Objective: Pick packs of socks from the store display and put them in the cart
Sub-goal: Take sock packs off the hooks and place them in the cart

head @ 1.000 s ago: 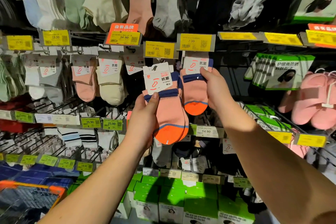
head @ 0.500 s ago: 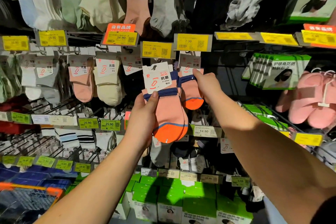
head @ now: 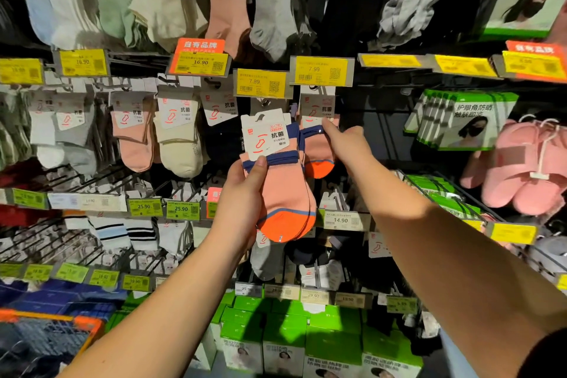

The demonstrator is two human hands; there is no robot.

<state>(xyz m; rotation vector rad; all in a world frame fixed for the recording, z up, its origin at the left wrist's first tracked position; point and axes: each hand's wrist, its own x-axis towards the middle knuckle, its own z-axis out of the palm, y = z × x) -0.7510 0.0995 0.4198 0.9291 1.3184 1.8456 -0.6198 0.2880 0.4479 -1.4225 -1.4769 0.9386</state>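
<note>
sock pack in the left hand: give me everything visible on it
The sock pack is salmon-pink knit with navy cuff bands, a blue stripe and orange toes, several pairs stacked flat. A white card header with red sock logo and a hook cutout wraps the cuffs. It hangs toes-down, off the display, in front of the racks. The left hand grips its left edge, thumb pressed on the front below the card.

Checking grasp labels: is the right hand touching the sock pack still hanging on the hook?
Touching. The head view shows the right hand with its fingertips on the navy cuff of the hanging sock pack, no gap visible.
</note>
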